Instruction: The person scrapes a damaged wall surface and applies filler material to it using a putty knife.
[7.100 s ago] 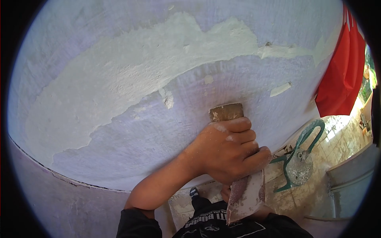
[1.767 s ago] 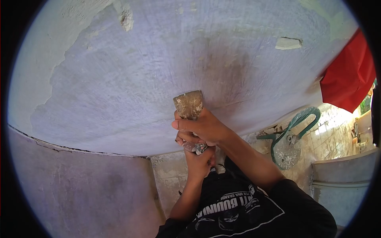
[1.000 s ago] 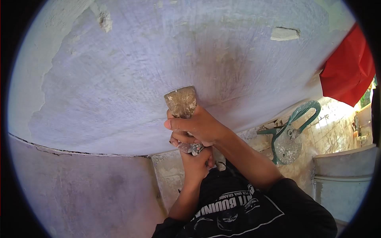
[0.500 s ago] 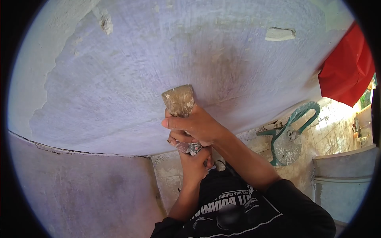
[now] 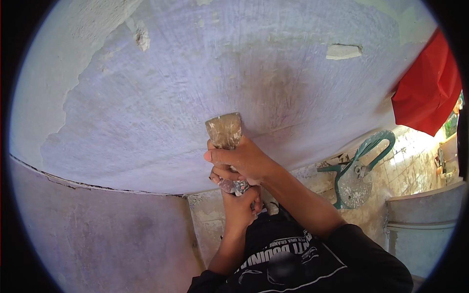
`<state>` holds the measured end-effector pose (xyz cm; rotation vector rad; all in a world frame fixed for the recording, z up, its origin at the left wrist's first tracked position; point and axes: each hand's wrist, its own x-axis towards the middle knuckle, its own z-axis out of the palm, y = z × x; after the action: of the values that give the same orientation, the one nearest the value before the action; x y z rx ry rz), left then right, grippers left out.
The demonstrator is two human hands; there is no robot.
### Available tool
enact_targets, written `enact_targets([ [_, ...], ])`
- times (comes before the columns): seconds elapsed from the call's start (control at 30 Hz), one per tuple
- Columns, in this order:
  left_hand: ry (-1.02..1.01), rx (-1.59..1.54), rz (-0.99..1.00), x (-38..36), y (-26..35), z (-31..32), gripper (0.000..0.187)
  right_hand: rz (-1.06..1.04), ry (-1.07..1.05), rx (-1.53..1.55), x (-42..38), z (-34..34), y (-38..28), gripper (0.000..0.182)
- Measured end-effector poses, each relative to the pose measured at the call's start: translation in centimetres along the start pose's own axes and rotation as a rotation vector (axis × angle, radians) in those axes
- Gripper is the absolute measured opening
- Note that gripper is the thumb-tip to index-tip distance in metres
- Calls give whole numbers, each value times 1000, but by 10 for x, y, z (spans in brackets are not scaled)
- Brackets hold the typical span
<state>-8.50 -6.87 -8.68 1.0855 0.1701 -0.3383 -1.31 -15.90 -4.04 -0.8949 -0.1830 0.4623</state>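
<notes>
A wide, plaster-stained scraper (image 5: 224, 131) points up, its flat blade against the purple-white wall (image 5: 171, 102). My right hand (image 5: 244, 158) is wrapped round it just below the blade. Lower down, my left hand (image 5: 240, 205) is closed round the lower part of the same tool's handle. My right fingers partly cover the handle between the two hands. Scrape marks and a darker brownish patch show on the wall around the blade.
A red cloth (image 5: 425, 88) hangs at the right. Below it a green-handled, paint-spattered object (image 5: 354, 185) stands on the tiled floor (image 5: 408, 168). A grey-blue container (image 5: 422, 229) is at the lower right. Another wall (image 5: 107, 234) meets the first at the lower left.
The scraper and both hands appear slightly lower and to the right in the view. The wall's marks have also shifted a little. Both hands keep their hold.
</notes>
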Motion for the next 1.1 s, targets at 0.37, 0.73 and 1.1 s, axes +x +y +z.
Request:
enact_targets([
  [0.37, -67, -7, 66, 1, 2, 1, 26, -99, -13, -13, -1, 5, -8, 16],
  [0.73, -35, -238, 152, 10, -36, -8, 29, 6, 184, -383, -3, 11, 3, 14],
  [1.1, 1, -117, 92, 6, -9, -1, 28, -49, 93, -168, 8, 5, 3, 16],
])
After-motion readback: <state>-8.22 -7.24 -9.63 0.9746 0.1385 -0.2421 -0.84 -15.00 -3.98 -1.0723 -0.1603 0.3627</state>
